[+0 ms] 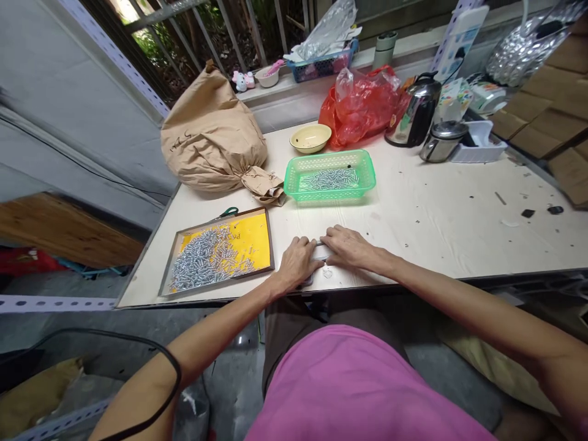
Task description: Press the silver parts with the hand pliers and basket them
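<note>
My left hand (297,262) and my right hand (348,247) rest close together near the front edge of the pale table (436,208). Both have curled fingers closed around a small flat grey object (320,250) between them; I cannot make out what it is. A shallow tray with a yellow bottom (255,236) lies to the left of my left hand, holding a heap of small silver screws (204,258). Behind my hands stands a green plastic basket (329,176) with more silver screws inside.
A tied brown paper sack (211,135) sits at the back left, green-handled scissors (226,213) beside the tray. A yellow bowl (310,138), red plastic bag (362,107), kettle (416,113), metal pot (442,141) and white container (482,144) line the back.
</note>
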Available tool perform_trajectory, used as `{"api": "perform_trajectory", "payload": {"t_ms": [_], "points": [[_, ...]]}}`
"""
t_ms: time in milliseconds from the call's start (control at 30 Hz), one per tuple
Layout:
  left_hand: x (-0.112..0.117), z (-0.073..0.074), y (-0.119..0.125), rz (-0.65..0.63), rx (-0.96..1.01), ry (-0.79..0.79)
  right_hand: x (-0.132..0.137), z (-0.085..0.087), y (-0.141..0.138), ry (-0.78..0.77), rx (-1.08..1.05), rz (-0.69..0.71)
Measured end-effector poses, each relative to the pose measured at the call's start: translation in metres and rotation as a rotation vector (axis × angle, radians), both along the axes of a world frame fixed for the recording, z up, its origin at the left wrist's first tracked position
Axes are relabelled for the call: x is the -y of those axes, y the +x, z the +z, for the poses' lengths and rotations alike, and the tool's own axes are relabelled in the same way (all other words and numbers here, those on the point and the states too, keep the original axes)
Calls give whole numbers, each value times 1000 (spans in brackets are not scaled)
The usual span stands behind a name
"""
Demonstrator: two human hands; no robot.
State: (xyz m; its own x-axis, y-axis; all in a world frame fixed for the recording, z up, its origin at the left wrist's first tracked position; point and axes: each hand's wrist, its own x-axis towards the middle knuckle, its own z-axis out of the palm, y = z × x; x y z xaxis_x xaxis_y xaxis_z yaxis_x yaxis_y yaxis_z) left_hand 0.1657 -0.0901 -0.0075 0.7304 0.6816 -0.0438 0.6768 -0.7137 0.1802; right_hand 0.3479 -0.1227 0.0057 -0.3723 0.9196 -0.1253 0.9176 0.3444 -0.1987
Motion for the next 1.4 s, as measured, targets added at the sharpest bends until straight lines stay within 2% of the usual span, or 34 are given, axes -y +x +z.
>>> {"api": "perform_trajectory", "payload": {"t_ms": [100,167,267,400,500,567,667,733,800,867,1000,1100,1167,1233,1300,1400], "points": [[25,-8,-4,-2,116,30,-6,-3,11,-7,-82,67],[43,-15,-4,-54,194,25,-10,-9,13,16,-102,38],[65,-23,-1,-84,278,-26,-20,-20,9,83,-15,-44],[78,-28,2,-50,363,-94,-40,-26,7,159,12,-40],[79,-30,2,-45,413,-99,-47,-19,2,181,6,-32],[81,-30,1,-63,440,-98,-42,-10,-13,174,-16,46],[90,-27,-6,-164,501,-93,-23,4,-46,108,-70,338],[98,-21,-18,-263,552,-58,-9,10,-66,47,-64,486],[100,-11,-37,-298,590,27,0,10,-78,18,-92,545],[89,1,-61,-188,586,138,4,3,-83,29,-156,549],[34,21,-113,317,437,308,1,-20,-85,50,-286,550],[-9,21,-137,476,240,296,-6,-24,-81,101,-557,390],[-27,15,-142,499,112,258,-17,-12,-72,245,-721,230],[-37,9,-140,496,6,221,-35,12,-56,441,-743,89],[-42,3,-136,488,-71,192,-59,39,-36,586,-616,-50],[-48,-1,-132,462,-145,189,-88,70,-7,590,-298,-255]]}}
